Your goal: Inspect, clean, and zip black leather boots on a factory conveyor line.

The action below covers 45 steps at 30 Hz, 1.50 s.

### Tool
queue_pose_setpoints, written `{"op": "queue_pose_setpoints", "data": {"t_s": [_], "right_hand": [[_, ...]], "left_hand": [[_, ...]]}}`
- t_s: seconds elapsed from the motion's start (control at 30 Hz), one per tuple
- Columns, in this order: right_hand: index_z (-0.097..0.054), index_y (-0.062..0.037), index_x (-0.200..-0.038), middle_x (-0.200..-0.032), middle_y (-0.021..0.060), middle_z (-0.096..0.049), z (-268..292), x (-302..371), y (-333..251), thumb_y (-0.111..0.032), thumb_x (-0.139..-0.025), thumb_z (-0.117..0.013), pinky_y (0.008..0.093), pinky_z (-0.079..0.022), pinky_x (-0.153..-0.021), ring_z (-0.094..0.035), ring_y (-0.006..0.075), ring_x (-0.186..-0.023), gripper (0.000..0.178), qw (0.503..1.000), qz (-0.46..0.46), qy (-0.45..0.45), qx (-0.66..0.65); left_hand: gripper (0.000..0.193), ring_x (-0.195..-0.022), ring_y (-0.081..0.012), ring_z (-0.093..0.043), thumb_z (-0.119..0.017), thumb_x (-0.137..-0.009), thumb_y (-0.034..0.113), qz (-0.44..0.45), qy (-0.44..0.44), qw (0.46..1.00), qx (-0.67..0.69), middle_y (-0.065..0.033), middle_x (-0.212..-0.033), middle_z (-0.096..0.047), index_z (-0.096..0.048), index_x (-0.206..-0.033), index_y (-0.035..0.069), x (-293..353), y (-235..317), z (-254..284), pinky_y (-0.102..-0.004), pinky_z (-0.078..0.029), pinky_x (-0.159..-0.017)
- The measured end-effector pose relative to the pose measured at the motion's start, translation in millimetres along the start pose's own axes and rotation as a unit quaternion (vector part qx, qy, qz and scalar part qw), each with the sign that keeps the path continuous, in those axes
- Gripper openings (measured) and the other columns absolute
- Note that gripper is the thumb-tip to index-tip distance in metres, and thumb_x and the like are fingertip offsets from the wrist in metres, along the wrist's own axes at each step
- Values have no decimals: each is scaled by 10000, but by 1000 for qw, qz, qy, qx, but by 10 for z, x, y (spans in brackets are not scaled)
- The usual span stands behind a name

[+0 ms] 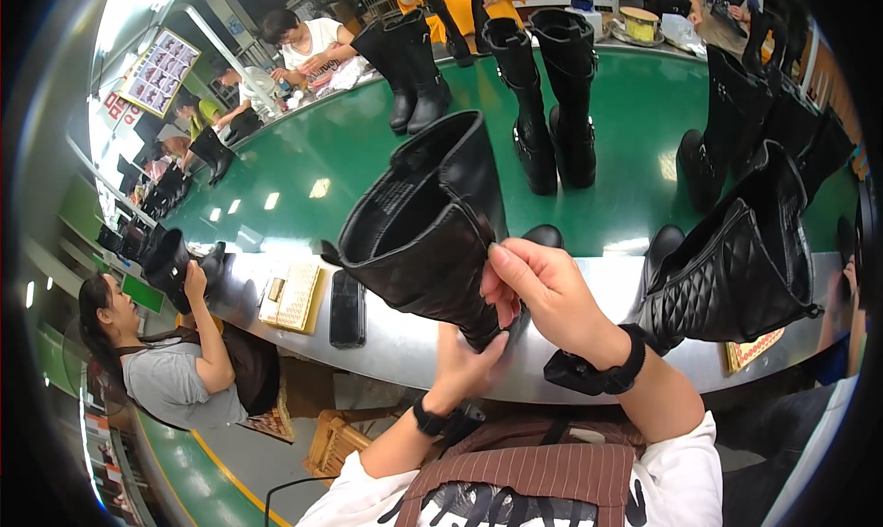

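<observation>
A tall black boot (423, 268) with quilted panels is tilted in front of me, its wide top opening facing up and left. My left hand (467, 366) is closed around its narrow ankle part from below. At the side seam of the shaft, my right hand (541, 286) pinches the edge between thumb and fingers; whether it has a zipper pull is too small to tell. A rounded black toe (544, 235) shows behind my right hand; which boot it belongs to is unclear. To the right, another quilted boot (713, 274) leans over the metal edge.
A green worktop (616, 219) with a metal rim curves ahead, bearing a buckled boot pair (561, 95), a plain pair (411, 72) and more boots at right. A black phone (347, 308) and a patterned box (291, 296) lie left. A seated co-worker (198, 361) handles a boot; others work beyond.
</observation>
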State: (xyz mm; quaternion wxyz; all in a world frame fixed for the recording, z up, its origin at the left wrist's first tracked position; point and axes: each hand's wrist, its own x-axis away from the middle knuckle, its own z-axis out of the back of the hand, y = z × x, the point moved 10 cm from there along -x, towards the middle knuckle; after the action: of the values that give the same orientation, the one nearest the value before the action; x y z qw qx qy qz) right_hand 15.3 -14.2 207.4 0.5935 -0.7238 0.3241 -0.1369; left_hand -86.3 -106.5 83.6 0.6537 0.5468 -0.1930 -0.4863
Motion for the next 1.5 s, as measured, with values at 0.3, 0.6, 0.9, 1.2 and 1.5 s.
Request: {"op": "queue_pose_setpoints", "data": {"t_s": [0.3, 0.6, 0.9, 1.2, 1.5], "right_hand": [[-631, -2, -839, -667, 35, -586, 47, -20, 7, -261, -1008, -478, 238, -451, -537, -556, 91, -559, 345, 995, 48, 33, 84], [-639, 4, -833, -679, 37, -596, 47, -55, -7, -271, -1002, -494, 227, -443, -533, -547, 84, -562, 354, 995, 41, 12, 90], [-597, -17, -792, -690, 11, -570, 163, 78, -18, -272, -1021, -459, 199, -407, -527, -518, 64, -565, 369, 997, 48, 3, 55], [-608, -10, -861, -674, 3, -564, -79, 335, -777, -204, -1016, -463, 201, -426, -545, -578, 93, -604, 288, 989, 74, -1, 127], [-589, -7, -1194, -1239, 191, -484, 239, 1993, -2016, -362, -709, -745, 487, -357, -980, -459, 373, -1154, 621, 549, 351, 395, 647]], "left_hand": [[416, -988, -307, -516, -727, -775, 345, -286, 85, 795, -529, -134, -912, -616, -639, -991, 0, -666, 2699, 398, -413, -331, -932], [338, -752, -228, -595, -713, -760, 132, -339, -95, 846, -402, -79, -746, -640, -688, -1091, 67, -930, 2524, 249, -427, -362, -988], [1069, -1243, -262, -478, -918, -602, 205, -108, 8, 994, -15, -167, -1345, -474, -254, -1415, -1, -341, 465, -51, -364, -392, -1019], [297, -896, -175, -675, -750, -795, 81, 6, 63, 994, 91, -102, -987, -716, -661, -1059, -22, -248, 326, -250, -316, -522, -793], [712, -1040, -321, -540, -743, -751, 114, -253, 324, 875, -255, -217, -1209, -478, -355, -1324, -52, 209, 997, 304, -392, -480, -869]]}}
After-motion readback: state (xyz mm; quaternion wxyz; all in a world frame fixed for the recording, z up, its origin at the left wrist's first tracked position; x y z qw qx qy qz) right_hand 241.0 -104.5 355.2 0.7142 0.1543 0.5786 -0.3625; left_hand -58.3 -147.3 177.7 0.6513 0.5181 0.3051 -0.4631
